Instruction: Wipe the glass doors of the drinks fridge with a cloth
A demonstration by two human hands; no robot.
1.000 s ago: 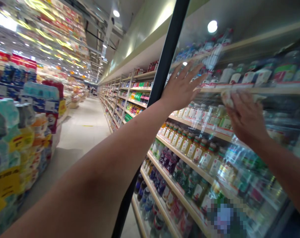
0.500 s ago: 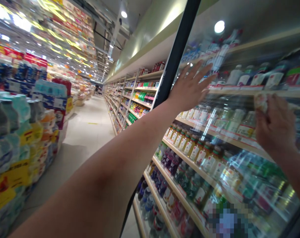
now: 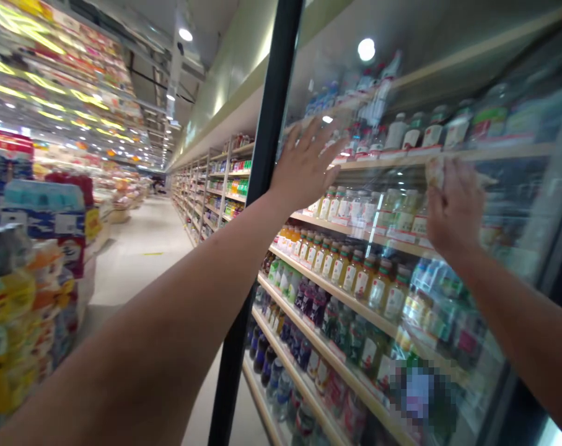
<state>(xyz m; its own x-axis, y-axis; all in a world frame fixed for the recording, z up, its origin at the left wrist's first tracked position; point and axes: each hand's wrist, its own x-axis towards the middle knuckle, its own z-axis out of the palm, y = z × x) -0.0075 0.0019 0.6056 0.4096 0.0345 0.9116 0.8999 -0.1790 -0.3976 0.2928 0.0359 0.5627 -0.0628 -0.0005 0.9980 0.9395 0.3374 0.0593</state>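
Note:
My left hand (image 3: 303, 164) lies flat with spread fingers on the glass door (image 3: 401, 80) of a drinks cooler, close to its black frame (image 3: 262, 186). My right hand (image 3: 452, 207) is closed round a crumpled whitish cloth (image 3: 435, 170) pressed against the same glass, further right. Behind the glass, shelves carry rows of bottled drinks (image 3: 350, 272).
A supermarket aisle (image 3: 141, 248) runs away on the left, with open shelving (image 3: 215, 192) along its right side. Stacked packs of bottles (image 3: 34, 260) stand at the left edge. A blurred patch (image 3: 420, 396) covers part of the lower glass.
My right hand with the cloth slid right across the glass, then came back left. My left hand stayed flat on the door. The view shifted slightly.

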